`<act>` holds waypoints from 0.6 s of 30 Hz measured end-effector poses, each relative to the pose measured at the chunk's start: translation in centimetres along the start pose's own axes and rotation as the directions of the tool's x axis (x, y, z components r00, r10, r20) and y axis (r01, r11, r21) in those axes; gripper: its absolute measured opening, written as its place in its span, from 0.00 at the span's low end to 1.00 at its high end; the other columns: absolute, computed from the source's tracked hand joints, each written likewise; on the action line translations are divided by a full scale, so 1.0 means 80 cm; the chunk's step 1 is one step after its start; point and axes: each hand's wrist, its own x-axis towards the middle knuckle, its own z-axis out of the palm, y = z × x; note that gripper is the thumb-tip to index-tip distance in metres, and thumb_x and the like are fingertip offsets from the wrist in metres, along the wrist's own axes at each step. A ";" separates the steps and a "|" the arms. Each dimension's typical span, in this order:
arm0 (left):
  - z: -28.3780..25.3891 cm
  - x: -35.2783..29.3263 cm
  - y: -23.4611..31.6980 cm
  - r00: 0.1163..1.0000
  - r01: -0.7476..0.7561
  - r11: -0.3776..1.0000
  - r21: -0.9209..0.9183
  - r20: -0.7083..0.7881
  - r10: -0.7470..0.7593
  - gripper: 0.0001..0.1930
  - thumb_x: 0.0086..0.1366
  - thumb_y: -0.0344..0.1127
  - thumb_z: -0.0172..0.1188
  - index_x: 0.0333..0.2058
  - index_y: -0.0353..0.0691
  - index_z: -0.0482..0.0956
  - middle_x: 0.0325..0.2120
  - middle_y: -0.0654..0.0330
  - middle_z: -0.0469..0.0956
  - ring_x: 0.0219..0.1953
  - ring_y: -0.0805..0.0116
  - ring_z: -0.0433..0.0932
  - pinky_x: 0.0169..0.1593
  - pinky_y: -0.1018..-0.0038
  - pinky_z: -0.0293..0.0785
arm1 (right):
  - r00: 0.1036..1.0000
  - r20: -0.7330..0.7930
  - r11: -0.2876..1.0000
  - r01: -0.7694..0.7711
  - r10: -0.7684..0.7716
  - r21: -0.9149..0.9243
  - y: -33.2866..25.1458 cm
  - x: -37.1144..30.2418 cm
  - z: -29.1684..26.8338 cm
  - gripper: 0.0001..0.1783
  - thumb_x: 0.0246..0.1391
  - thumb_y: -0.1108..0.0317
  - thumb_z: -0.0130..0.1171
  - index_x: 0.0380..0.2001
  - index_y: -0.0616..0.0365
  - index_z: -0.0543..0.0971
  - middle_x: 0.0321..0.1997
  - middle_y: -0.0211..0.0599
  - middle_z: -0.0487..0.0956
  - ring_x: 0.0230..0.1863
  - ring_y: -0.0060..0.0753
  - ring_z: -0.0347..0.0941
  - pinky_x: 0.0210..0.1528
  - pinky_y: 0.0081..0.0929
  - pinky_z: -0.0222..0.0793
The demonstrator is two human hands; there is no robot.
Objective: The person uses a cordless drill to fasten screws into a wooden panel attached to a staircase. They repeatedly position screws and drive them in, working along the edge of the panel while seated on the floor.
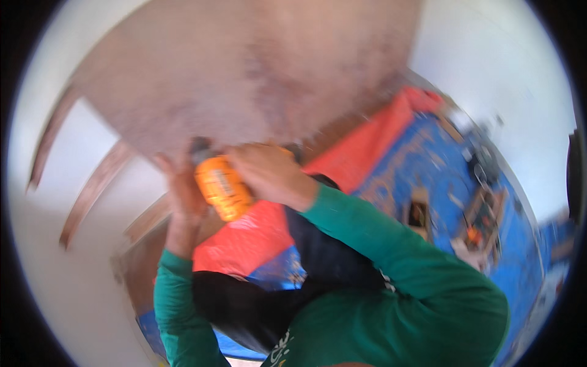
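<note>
An orange-and-black cordless drill (225, 188) is in front of me, just short of the brownish panel. My right hand (269, 171) wraps round its handle, and a dark end pokes out past the knuckles. The drill's black nose points up toward the panel, while its orange back is nearer my knees. Close along the drill's left side is my left hand (183, 186), with fingers stretched upward and apart. Motion blur hides whether it touches the tool. Both arms wear green sleeves.
A stained brownish panel (257, 73) rises ahead. Wooden strips (95, 189) run along the white wall at left. Red sheeting (361, 147) and a dusty blue tarp (403, 165) cover the floor. At right lie a small open box (419, 214), a wooden tray of tools (483, 226) and a dark coiled item (485, 164).
</note>
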 end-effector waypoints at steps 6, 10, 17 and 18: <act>0.007 -0.061 -0.027 0.957 0.235 0.972 -0.011 -0.172 -0.233 0.26 0.81 0.57 0.60 0.61 0.40 0.75 0.41 0.63 0.82 0.48 0.64 0.84 0.59 0.59 0.84 | 0.973 -0.164 0.977 0.136 -0.163 -0.165 -0.056 -0.079 -0.006 0.23 0.53 0.58 0.71 0.49 0.54 0.81 0.44 0.35 0.83 0.51 0.37 0.81 0.52 0.49 0.70; -0.022 -0.109 -0.053 0.932 0.235 0.960 0.150 -0.315 -0.179 0.18 0.80 0.47 0.66 0.57 0.42 0.76 0.33 0.67 0.76 0.39 0.71 0.80 0.52 0.66 0.84 | 0.961 -0.274 0.996 -0.014 0.037 0.088 -0.036 -0.187 -0.055 0.28 0.47 0.56 0.78 0.50 0.55 0.82 0.47 0.42 0.83 0.58 0.44 0.79 0.57 0.55 0.71; -0.118 -0.118 -0.068 0.857 0.455 0.527 0.718 -0.513 -0.041 0.19 0.75 0.41 0.68 0.58 0.38 0.79 0.33 0.63 0.77 0.33 0.70 0.79 0.41 0.69 0.83 | 0.464 0.036 0.448 -0.830 0.885 -0.333 0.192 -0.631 -0.107 0.14 0.70 0.66 0.56 0.51 0.62 0.83 0.58 0.64 0.81 0.59 0.63 0.80 0.61 0.57 0.76; -0.127 -0.126 -0.074 0.845 0.504 0.471 0.724 -0.526 -0.095 0.21 0.76 0.40 0.67 0.62 0.39 0.77 0.36 0.62 0.77 0.34 0.68 0.80 0.38 0.68 0.85 | 0.485 0.119 0.460 -0.683 0.866 -0.567 0.216 -0.698 -0.095 0.15 0.68 0.67 0.56 0.51 0.65 0.83 0.60 0.65 0.81 0.61 0.65 0.79 0.64 0.57 0.75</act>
